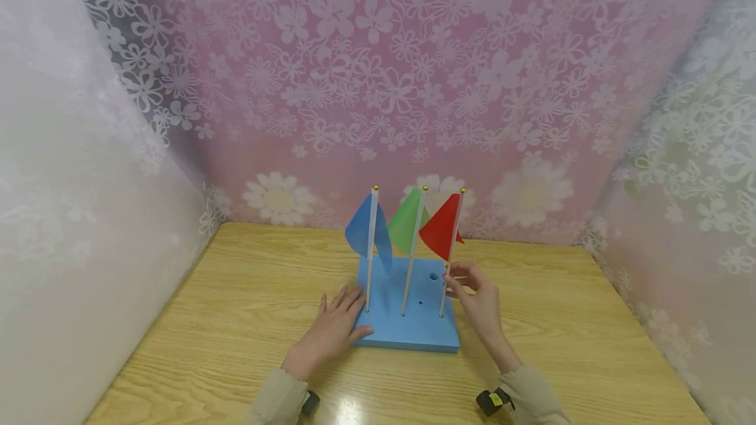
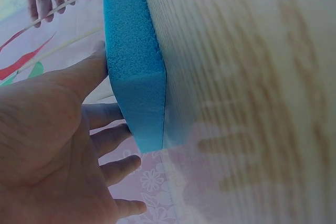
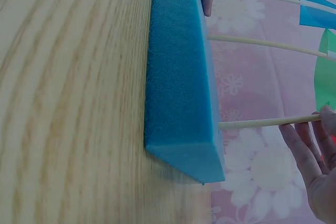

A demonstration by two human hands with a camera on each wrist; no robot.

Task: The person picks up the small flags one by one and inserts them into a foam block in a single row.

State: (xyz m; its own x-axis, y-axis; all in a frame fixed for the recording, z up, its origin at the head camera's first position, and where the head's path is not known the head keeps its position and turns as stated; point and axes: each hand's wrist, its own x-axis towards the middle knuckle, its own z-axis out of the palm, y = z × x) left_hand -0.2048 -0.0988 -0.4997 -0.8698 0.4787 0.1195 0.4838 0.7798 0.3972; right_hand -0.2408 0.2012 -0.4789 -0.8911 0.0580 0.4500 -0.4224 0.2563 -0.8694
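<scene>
A blue foam block (image 1: 407, 336) lies on the table, with three flags on thin wooden sticks standing in a row along its near part. From left to right they are a blue flag (image 1: 360, 231), a green flag (image 1: 404, 222) and a red flag (image 1: 440, 228), each stick topped by a gold bead. My right hand (image 1: 481, 303) pinches the red flag's stick (image 3: 252, 124) between thumb and fingers, below the cloth. The stick's lower end meets the foam. My left hand (image 1: 333, 330) rests on the block's left edge, fingers spread and fairly straight, thumb near the front corner.
Holes (image 1: 434, 276) show in the block's top behind the sticks. The wooden table (image 1: 266, 281) extends on both sides. A floral pink backdrop (image 1: 384, 84) rises behind it, with pale side panels left and right. Each wrist wears a small black camera (image 1: 490, 403).
</scene>
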